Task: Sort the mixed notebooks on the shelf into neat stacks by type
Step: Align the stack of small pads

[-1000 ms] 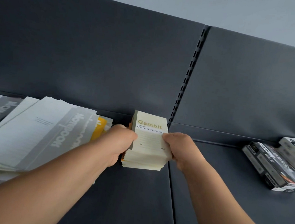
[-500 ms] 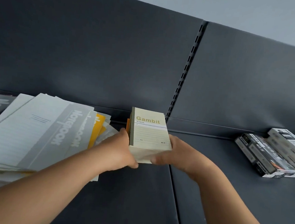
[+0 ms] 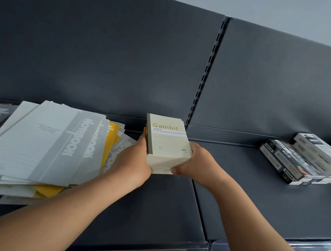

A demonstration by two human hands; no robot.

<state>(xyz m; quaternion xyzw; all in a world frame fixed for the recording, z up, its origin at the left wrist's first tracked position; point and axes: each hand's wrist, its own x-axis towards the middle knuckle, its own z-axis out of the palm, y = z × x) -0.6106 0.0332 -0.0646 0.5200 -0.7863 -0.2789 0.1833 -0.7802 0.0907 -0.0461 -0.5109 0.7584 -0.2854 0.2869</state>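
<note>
The thick cream stack of small paper "Gambit" notebooks [image 3: 168, 145] is held mid-shelf, towards the back edge of the dark grey metal shelf [image 3: 153, 213], just left of the seam between its panels. The left hand [image 3: 136, 160] curls round its left side and the right hand [image 3: 195, 163] round its right, thumbs against the near face. Whether its bottom rests on the shelf is hard to tell. To square it well, squeeze evenly and tap the edges flush before releasing. A fanned pile of large grey, white and yellow notebooks [image 3: 46, 141] lies just left; black-and-white cartons [image 3: 300, 161] lie towards the right end.
</note>
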